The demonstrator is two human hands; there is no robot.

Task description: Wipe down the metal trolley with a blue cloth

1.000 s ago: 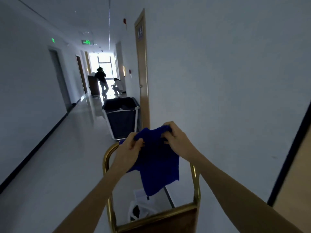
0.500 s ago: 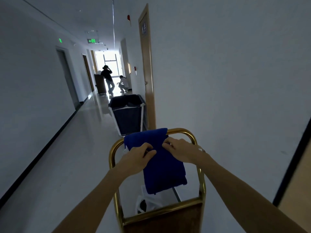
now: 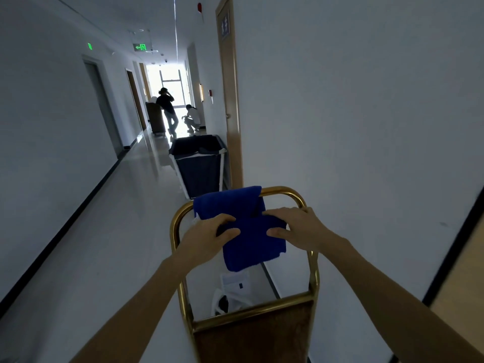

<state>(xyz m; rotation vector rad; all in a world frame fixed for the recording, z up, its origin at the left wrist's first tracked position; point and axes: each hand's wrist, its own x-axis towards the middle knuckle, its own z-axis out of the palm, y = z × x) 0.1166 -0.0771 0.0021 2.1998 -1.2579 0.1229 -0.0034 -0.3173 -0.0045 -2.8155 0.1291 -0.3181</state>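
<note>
Dim hallway, blue cloth (image 3: 243, 226) draped over the trolley (image 3: 309, 260) top rail, left hand (image 3: 209, 238) and right hand (image 3: 298, 226) both pinching it.

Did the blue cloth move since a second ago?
Yes. The blue cloth, held up off the trolley before, now hangs draped over the gold handle bar.

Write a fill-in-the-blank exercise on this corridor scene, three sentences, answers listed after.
1. The blue cloth is draped over the trolley's gold ____ rail.
2. The left hand and right hand both grip the ____.
3. Beyond the trolley stands a dark laundry ____.

Answers: top; cloth; cart
</note>
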